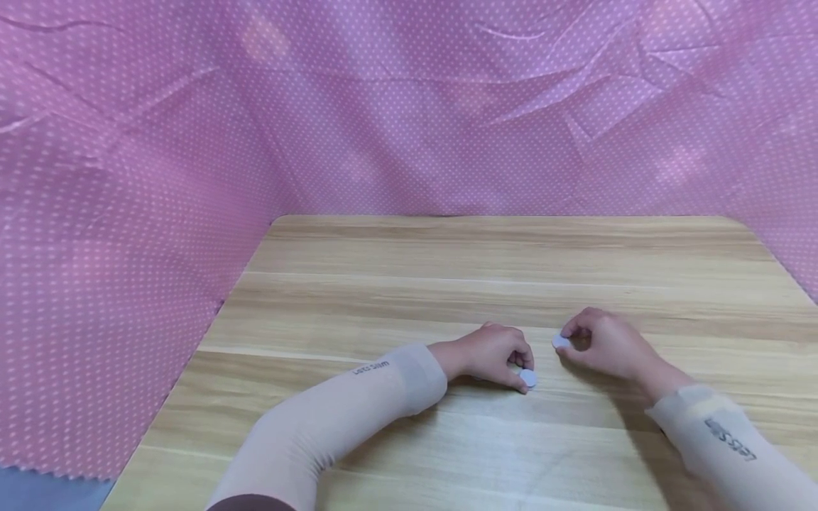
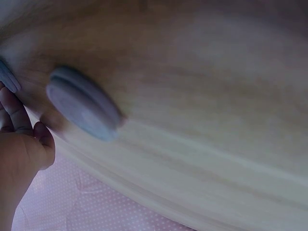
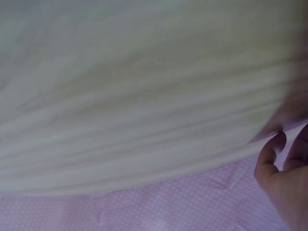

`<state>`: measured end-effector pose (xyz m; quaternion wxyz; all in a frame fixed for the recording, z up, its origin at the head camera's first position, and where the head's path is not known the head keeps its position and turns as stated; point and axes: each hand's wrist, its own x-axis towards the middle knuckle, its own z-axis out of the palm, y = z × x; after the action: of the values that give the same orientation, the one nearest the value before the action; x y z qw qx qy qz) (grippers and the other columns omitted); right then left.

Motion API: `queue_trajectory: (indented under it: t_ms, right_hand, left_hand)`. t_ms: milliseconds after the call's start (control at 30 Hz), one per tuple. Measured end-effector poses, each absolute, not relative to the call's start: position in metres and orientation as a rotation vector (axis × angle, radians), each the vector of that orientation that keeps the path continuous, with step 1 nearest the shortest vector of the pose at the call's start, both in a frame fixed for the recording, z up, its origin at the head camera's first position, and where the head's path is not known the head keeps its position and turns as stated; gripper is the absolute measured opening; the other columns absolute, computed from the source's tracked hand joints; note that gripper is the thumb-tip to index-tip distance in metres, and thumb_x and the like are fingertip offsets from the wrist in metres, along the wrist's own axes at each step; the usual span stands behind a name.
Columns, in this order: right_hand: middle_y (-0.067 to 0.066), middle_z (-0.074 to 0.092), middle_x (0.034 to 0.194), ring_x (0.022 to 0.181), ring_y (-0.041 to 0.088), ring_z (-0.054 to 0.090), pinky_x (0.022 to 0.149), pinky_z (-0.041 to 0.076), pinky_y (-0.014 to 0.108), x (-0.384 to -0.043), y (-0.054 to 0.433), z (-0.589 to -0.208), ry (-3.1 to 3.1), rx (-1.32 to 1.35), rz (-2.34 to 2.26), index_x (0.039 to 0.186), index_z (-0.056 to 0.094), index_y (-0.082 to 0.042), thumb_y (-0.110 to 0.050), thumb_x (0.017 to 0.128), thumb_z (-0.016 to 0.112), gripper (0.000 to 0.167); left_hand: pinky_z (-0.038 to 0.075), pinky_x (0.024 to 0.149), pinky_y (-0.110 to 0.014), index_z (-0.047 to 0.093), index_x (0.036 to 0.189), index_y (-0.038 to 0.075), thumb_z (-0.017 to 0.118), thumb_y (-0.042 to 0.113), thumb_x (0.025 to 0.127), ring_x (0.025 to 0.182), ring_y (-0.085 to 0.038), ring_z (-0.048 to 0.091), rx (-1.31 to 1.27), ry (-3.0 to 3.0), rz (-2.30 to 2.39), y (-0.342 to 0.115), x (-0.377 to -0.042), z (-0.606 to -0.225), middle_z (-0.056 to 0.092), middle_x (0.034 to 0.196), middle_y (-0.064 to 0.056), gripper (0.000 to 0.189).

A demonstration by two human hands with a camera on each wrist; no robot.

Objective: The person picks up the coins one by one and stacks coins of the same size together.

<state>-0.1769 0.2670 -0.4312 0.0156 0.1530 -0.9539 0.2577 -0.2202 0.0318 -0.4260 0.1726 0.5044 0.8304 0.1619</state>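
Note:
In the head view my left hand (image 1: 495, 353) is low over the wooden table, thumb and forefinger gripping a small white disc (image 1: 527, 378) by its edge. Farther right and slightly farther back, my right hand (image 1: 607, 344) pinches a second white disc (image 1: 560, 341) between thumb and forefinger. A gap of bare tabletop separates the two discs. The left wrist view has a thick, round-edged pair of stacked discs (image 2: 84, 103) on the table beside the left hand (image 2: 21, 144); another disc (image 2: 8, 77) meets its fingertips at the frame's edge. Only the right hand's (image 3: 284, 178) fingers and palm show in the right wrist view; its disc is hidden.
The light wood table (image 1: 383, 298) has rounded far corners. Pink polka-dot cloth (image 1: 415, 128) hangs behind it and along both sides. Pale sleeves with printed lettering cover both forearms.

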Motion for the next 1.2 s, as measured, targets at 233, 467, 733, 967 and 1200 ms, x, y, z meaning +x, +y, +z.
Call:
queue_trajectory:
  t_ms: [233, 467, 733, 967, 1200]
  right_hand:
    - [-0.008, 0.060, 0.088, 0.082, 0.012, 0.056, 0.077, 0.047, 0.037, -0.165, 0.253, -0.433, -2.932, 0.592, 0.827, 0.087, 0.067, -0.018, -0.029, 0.077, 0.080, 0.020]
    - [-0.012, 0.058, 0.088, 0.083, 0.008, 0.056, 0.078, 0.048, 0.034, -0.154, 0.246, -0.433, -2.921, 0.676, 0.834, 0.087, 0.065, -0.020, -0.030, 0.075, 0.081, 0.023]
    - [-0.016, 0.057, 0.089, 0.082, 0.005, 0.055, 0.075, 0.047, 0.031, -0.146, 0.238, -0.435, -2.874, 0.742, 0.842, 0.088, 0.064, -0.023, -0.033, 0.074, 0.081, 0.023]
    - [-0.017, 0.057, 0.090, 0.081, 0.003, 0.055, 0.073, 0.048, 0.029, -0.145, 0.228, -0.437, -2.763, 0.843, 0.817, 0.086, 0.064, -0.025, -0.026, 0.069, 0.083, 0.026]
    - [-0.018, 0.056, 0.093, 0.082, 0.002, 0.056, 0.071, 0.050, 0.029, -0.144, 0.222, -0.438, -2.673, 0.908, 0.789, 0.085, 0.065, -0.026, -0.023, 0.068, 0.083, 0.026]
  left_hand:
    - [0.028, 0.083, -0.019, 0.069, 0.093, 0.025, 0.078, 0.041, 0.077, 0.083, 0.006, 0.046, 1.416, 2.358, 0.453, 0.031, -0.219, -0.426, 0.053, 0.087, 0.018, 0.024]
    - [0.028, 0.083, -0.019, 0.069, 0.092, 0.025, 0.078, 0.041, 0.077, 0.083, 0.006, 0.046, 1.423, 2.363, 0.446, 0.032, -0.218, -0.426, 0.053, 0.087, 0.018, 0.024]
    - [0.028, 0.081, -0.017, 0.069, 0.093, 0.024, 0.078, 0.041, 0.077, 0.082, 0.005, 0.046, 1.420, 2.367, 0.440, 0.030, -0.218, -0.427, 0.053, 0.086, 0.018, 0.025]
    - [0.029, 0.079, -0.015, 0.070, 0.094, 0.023, 0.079, 0.041, 0.076, 0.081, 0.005, 0.046, 1.441, 2.372, 0.435, 0.030, -0.220, -0.428, 0.053, 0.085, 0.017, 0.026]
    - [0.031, 0.076, -0.015, 0.069, 0.090, 0.023, 0.079, 0.041, 0.076, 0.078, 0.003, 0.046, 1.468, 2.373, 0.422, 0.031, -0.220, -0.428, 0.053, 0.083, 0.016, 0.025]
